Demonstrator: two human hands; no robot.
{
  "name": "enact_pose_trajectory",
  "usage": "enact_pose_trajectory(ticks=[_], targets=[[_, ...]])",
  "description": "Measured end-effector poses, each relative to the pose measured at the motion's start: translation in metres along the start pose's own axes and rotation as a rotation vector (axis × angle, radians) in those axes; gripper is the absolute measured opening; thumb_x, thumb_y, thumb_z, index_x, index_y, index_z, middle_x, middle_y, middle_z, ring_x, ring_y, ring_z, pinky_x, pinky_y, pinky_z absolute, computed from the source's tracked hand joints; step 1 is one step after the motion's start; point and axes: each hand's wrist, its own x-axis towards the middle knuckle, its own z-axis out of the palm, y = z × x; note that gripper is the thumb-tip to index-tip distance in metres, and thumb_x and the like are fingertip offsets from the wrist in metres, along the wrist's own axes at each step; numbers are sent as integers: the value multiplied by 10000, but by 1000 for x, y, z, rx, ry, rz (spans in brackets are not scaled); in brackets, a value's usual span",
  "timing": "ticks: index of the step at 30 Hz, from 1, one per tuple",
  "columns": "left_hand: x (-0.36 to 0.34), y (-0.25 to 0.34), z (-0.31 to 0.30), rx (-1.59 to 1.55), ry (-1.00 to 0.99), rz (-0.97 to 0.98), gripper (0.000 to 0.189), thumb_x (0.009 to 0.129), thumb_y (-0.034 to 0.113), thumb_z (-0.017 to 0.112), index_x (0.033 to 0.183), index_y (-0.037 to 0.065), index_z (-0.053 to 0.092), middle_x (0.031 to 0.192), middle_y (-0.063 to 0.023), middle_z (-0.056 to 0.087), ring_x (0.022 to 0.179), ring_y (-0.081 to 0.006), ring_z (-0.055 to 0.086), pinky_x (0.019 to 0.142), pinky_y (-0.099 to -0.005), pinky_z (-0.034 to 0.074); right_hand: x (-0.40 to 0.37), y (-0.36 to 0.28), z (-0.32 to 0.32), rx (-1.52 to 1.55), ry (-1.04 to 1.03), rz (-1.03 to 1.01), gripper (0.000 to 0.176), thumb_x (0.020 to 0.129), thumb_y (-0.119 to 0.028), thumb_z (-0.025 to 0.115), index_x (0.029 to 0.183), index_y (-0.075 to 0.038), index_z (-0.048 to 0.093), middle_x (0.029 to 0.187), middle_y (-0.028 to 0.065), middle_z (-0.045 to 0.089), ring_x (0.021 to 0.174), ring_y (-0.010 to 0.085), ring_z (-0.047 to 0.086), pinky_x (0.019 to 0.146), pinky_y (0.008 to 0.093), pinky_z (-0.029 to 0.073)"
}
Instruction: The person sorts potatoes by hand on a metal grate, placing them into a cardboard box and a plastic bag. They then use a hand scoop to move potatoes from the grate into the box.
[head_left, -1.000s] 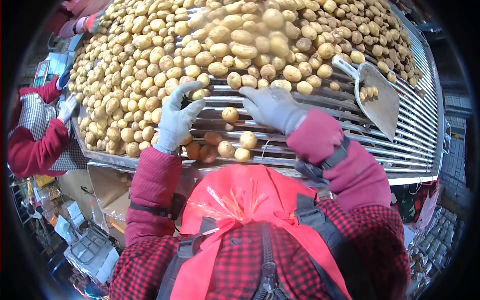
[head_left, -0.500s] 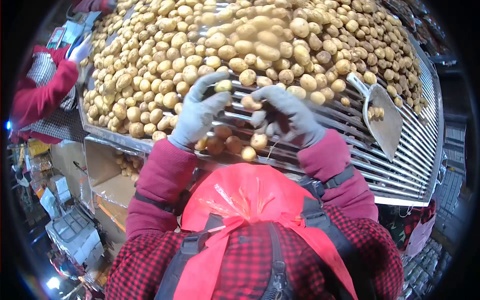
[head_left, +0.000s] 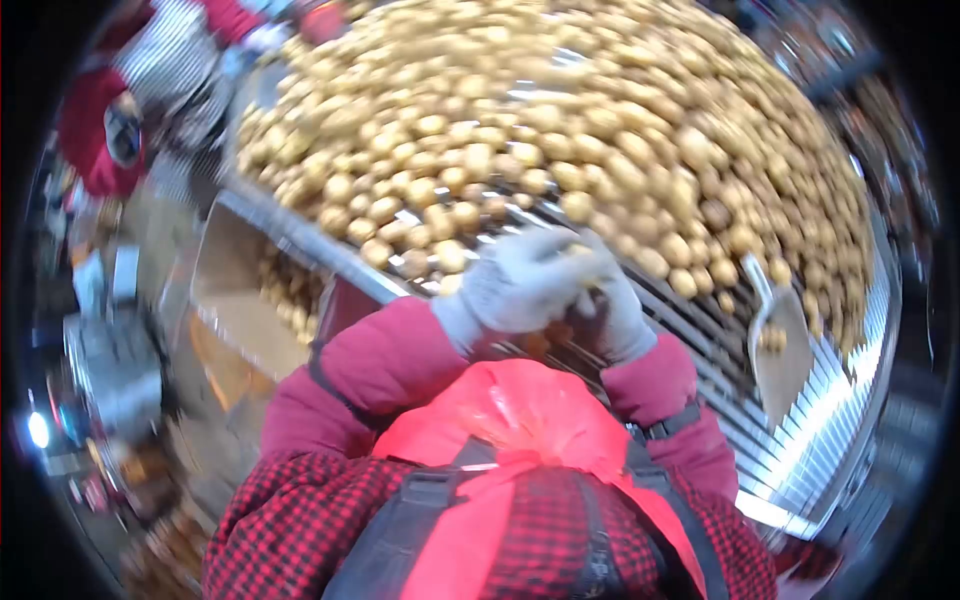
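Note:
Grey knitted gloves cover both hands, which meet over the near edge of a slatted metal table (head_left: pixel 800 440). My left hand (head_left: pixel 520 282) reaches across with its fingers curled toward the right one. Below and beside it, my right hand (head_left: pixel 618 310) is bent inward, fingers closed. A yellowish patch shows between the fingers, too blurred to make out. Brownish potatoes are partly hidden beneath the hands. Just beyond them spreads a large heap of potatoes (head_left: pixel 470 130).
To the right, a metal scoop (head_left: pixel 785 360) lies on the slats with a few small potatoes in it. At the left, below the table edge, a cardboard box (head_left: pixel 225 275) holds potatoes. Another person's red sleeve (head_left: pixel 228 18) is at the upper left.
My hands were apart over the slats with loose potatoes between them; now they have come together. The view has turned, the heap and box shifting rightward, and the picture is blurrier.

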Motion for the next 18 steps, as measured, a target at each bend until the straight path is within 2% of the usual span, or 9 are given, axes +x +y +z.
enact_pose_trajectory(ticks=[3, 5, 7, 9, 11, 13, 15, 16, 18], targets=[[-21, 6, -6, 192, 104, 81, 353, 840, 203, 751, 1192, 169, 743, 1095, -81, 682, 944, -306, 685, 796, -405, 564, 19, 9, 12, 141, -110, 131, 486, 1128, -436, 391, 1357, -62, 601, 1210, 86, 676, 1096, 181, 676, 953, 302, 555], [-44, 7, -5, 184, 253, 75, 347, 848, 238, 751, 1193, 203, 745, 1124, -72, 684, 990, -298, 680, 829, -435, 557, 36, 18, 15, -865, -282, -182, 547, 1144, -395, 271, 1545, -48, 405, 1450, 177, 552, 1382, 265, 526, 1194, 469, 399], [-64, 25, -32, 159, 428, 38, 321, 876, 235, 762, 1180, 133, 739, 1201, -100, 698, 1029, -321, 684, 866, -458, 555, 40, 33, 41, -163, 20, -22, 349, 1147, -284, 390, 1329, -61, 587, 1169, 101, 649, 986, 186, 677, 819, 320, 592], [-122, 27, -67, 249, 563, -95, 292, 923, 144, 757, 1204, 75, 718, 1153, -96, 719, 979, -271, 706, 860, -416, 571, 42, 18, 25, 109, -285, 321, 350, 1146, -295, 415, 1359, -74, 584, 1123, 120, 654, 780, 152, 626, 601, 259, 526], [-188, 56, -89, 51, 786, -667, 319, 941, 68, 758, 1253, 51, 694, 1091, -75, 734, 923, -191, 707, 865, -356, 579, 39, 27, 28, 212, -243, 366, 363, 1144, -327, 424, 1335, -79, 608, 1045, 133, 659, 625, 126, 513, 474, 224, 404], [-271, 79, -85, 64, 1173, -1178, 379, 922, 95, 784, 1280, 24, 680, 1148, -86, 720, 996, -164, 699, 913, -316, 581, 39, 28, 33, 217, -265, 372, 387, 1136, -357, 430, 1322, -87, 636, 916, 106, 607, 613, 128, 483, 482, 237, 407], [-351, 104, -82, 534, 955, -1250, 419, 904, 82, 792, 1301, 23, 671, 1155, -79, 715, 1017, -164, 695, 951, -323, 569, 43, 28, 30, 312, -290, 423, 385, 1135, -342, 432, 1345, -84, 627, 875, 82, 569, 599, 124, 467, 478, 253, 401], [-381, 108, -68, 451, 988, -1333, 424, 903, 86, 788, 1307, 28, 670, 1136, -77, 716, 1006, -158, 692, 944, -322, 563, 30, 33, 40, 10, -187, 176, 388, 1134, -339, 429, 1348, -87, 630, 835, 44, 539, 583, 120, 461, 468, 263, 390], [-435, 117, -37, 378, 1041, -1415, 429, 902, 91, 783, 1312, 33, 670, 1117, -74, 717, 996, -151, 689, 938, -321, 557, 37, 30, 31, 100, -262, 255, 388, 1133, -342, 427, 1356, -89, 620, 817, 26, 518, 580, 120, 464, 470, 264, 392]])
